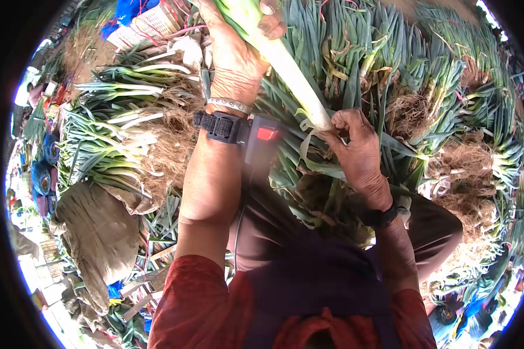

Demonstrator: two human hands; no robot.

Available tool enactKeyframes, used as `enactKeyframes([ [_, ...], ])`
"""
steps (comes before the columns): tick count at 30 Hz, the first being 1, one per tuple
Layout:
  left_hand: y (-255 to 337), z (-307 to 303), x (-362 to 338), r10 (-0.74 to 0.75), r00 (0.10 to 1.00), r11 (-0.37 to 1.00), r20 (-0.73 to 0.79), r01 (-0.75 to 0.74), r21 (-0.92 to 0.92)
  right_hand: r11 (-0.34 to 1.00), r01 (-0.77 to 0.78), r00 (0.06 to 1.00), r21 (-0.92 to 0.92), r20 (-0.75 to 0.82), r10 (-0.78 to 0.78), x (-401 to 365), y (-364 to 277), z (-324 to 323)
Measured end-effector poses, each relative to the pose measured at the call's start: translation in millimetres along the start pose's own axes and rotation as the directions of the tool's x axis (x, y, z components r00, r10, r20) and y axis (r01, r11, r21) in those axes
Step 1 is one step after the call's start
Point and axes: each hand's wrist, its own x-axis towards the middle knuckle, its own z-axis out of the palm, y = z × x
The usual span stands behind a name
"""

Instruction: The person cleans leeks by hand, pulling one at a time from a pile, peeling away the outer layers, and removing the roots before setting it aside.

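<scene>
A thick leek [297, 81] slants from the top centre down to the right, its white stalk toward my right hand. My left hand [236, 55] is wrapped round its upper, greener part, with fingertips showing on the far side. At the lower end my right hand [358, 145] is closed, thumb and fingers pinching the leek's root end. A loose strip of leaf [307, 152] hangs beside that end. Whether the fingers also pinch this strip is too small to tell.
Rooted leeks [151, 125] lie piled at left, and more leek bundles [355, 46] spread behind and to the right. A brown cloth [99, 227] lies at lower left. A woven basket [148, 28] stands at upper left. My knees flank the near leaves.
</scene>
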Motion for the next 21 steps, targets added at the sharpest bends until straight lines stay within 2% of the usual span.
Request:
enactKeyframes([
  [3, -5, -2, 0, 0.013, 1.000, 0.999, 0.010, -0.013, 0.030, 0.998, -0.062, 0.998, 0.000, -0.025, 0.062, -7, -2, 3],
  [6, -9, -1, 0, 0.015, 0.997, 0.999, 0.079, -0.019, 0.044, 0.999, -0.040, 0.999, -0.014, -0.017, 0.040, -10, 1, 1],
  [9, -19, 4, 2, 0.088, 0.989, 0.981, -0.121, -0.065, 0.181, 0.935, 0.170, 0.985, -0.311, 0.063, -0.158, -14, -11, -5],
  [12, -22, -5, 8, 0.043, 0.981, 0.990, -0.190, -0.016, 0.139, 0.858, 0.469, 0.882, -0.209, 0.171, -0.440, -30, -15, -16],
  [13, -22, -8, 9, 0.057, 0.968, 0.987, -0.243, -0.018, 0.159, 0.833, 0.525, 0.841, -0.174, 0.257, -0.476, -32, -14, -19],
  [15, -25, 1, 9, 0.085, 0.935, 0.981, -0.345, -0.018, 0.194, 0.828, 0.546, 0.836, -0.128, 0.136, -0.531, -35, -7, -23],
  [16, -32, 2, 9, 0.078, 0.944, 0.986, -0.320, -0.026, 0.166, 0.823, 0.558, 0.830, -0.110, 0.074, -0.553, -36, -3, -25],
  [17, -38, 2, 6, 0.069, 0.953, 0.990, -0.295, -0.029, 0.137, 0.909, 0.397, 0.917, -0.127, 0.111, -0.384, -30, -11, -38],
  [18, -48, 2, 4, 0.079, 0.975, 0.983, -0.209, -0.041, 0.181, 0.979, 0.194, 0.981, 0.071, -0.028, -0.192, -28, -12, -42],
  [19, -58, 3, 1, 0.088, 0.989, 0.973, -0.121, -0.059, 0.221, 0.957, 0.004, 0.992, 0.291, -0.124, 0.033, -24, -14, -43],
  [20, -68, 11, -9, -0.043, 0.979, 0.992, -0.198, 0.065, 0.108, 0.912, -0.073, 0.974, 0.403, -0.169, 0.153, -19, -14, -41],
  [21, -83, 0, -12, -0.082, 0.975, 0.983, -0.206, 0.113, 0.144, 0.846, -0.126, 0.940, 0.518, -0.211, 0.269, -15, -14, -39],
])
